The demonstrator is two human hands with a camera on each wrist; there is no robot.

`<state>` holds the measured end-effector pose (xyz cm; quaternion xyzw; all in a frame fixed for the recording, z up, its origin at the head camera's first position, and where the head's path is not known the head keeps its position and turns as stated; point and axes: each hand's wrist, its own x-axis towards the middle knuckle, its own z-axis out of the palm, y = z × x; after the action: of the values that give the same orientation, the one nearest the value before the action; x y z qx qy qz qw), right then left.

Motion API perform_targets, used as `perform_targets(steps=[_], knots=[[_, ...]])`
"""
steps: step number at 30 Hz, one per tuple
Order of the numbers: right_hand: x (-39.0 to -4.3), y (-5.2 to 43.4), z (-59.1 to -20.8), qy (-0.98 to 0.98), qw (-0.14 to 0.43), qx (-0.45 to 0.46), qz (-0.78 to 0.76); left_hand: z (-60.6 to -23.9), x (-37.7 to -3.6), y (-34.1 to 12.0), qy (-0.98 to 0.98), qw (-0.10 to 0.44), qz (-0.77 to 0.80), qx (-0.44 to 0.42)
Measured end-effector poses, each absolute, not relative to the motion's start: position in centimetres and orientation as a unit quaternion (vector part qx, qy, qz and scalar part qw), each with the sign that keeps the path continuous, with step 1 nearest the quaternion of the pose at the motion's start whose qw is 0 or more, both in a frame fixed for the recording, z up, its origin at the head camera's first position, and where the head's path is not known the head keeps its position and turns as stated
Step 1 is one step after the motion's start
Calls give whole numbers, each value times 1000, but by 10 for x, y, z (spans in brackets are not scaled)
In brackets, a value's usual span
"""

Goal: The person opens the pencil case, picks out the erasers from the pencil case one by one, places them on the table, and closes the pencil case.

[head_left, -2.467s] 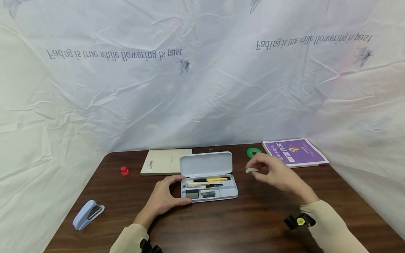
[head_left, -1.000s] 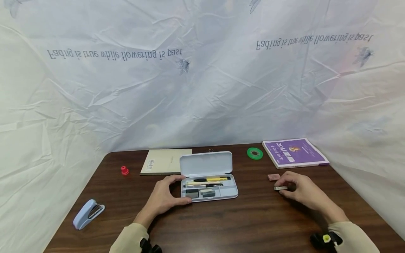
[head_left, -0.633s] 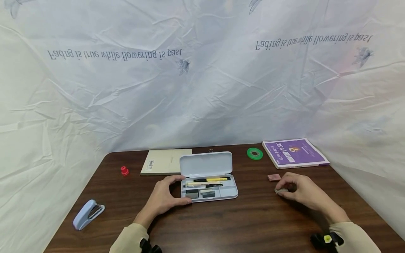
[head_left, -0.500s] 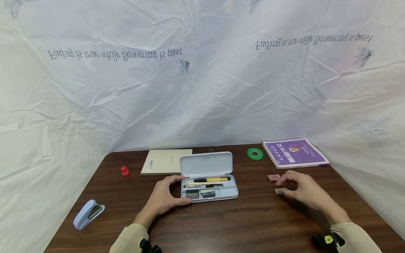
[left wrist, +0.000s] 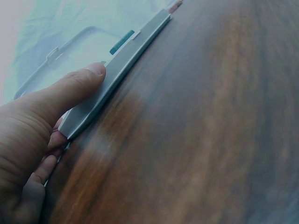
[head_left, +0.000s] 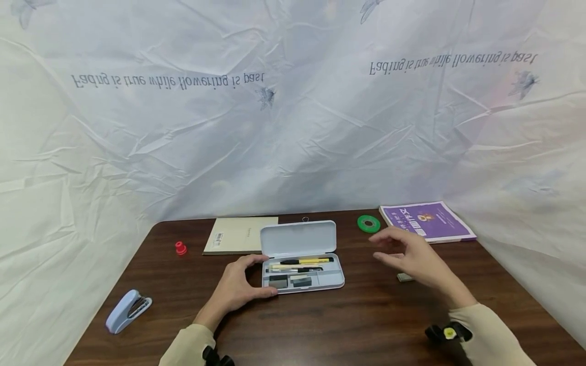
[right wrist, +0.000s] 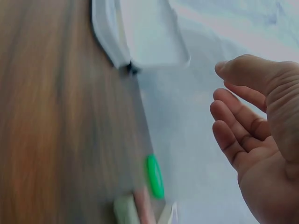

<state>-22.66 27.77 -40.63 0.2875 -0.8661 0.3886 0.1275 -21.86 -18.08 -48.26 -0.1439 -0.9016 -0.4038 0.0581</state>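
My left hand (head_left: pixel 238 287) grips the near left corner of the open pencil case (head_left: pixel 303 278), thumb along its front edge. My right hand (head_left: pixel 414 256) hangs relaxed and empty above the table (head_left: pixel 320 325), right of the case. A small eraser (head_left: pixel 405 277) lies just beneath it.

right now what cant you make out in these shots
- Pink eraser: in the head view, hidden behind the right hand.
- Dark blocks in the pencil case: too small in the head view to identify.
- Purple book cover text: too small to read.
- Small pale eraser: partly hidden by the right wrist.
- Left hand fingertips: in the left wrist view, tucked behind the case's edge.
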Motion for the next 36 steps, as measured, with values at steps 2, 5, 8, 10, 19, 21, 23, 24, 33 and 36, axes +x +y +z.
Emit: perform_targets(steps=[2, 5, 8, 10, 19, 21, 23, 24, 33, 36], knots=[[-231, 264, -404, -856, 122, 305, 400, -483, -218, -181, -901, 58, -405, -145], [-237, 244, -401, -845, 116, 325, 408, -483, -218, -181, -899, 57, -408, -146], [-241, 224, -399, -836, 98, 335, 423, -483, -218, -181, -898, 56, -410, -146], [-242, 212, -398, -830, 86, 342, 432, -483, -218, -180, -898, 56, -411, -146], [-248, 169, -400, -802, 63, 387, 449, -483, -218, -181, -900, 54, -408, -143], [-248, 162, -402, -803, 56, 389, 448, -482, -218, -181, -901, 54, -408, -142], [-248, 155, -405, -805, 47, 390, 443, -482, -219, -181, -900, 54, -408, -142], [-248, 152, -407, -806, 42, 392, 441, -482, -219, -181, -900, 55, -409, -142], [-245, 136, -429, -815, -3, 417, 402, -483, -219, -182, -898, 57, -409, -148], [-244, 131, -433, -824, -23, 416, 383, -483, -220, -182, -899, 57, -407, -149]])
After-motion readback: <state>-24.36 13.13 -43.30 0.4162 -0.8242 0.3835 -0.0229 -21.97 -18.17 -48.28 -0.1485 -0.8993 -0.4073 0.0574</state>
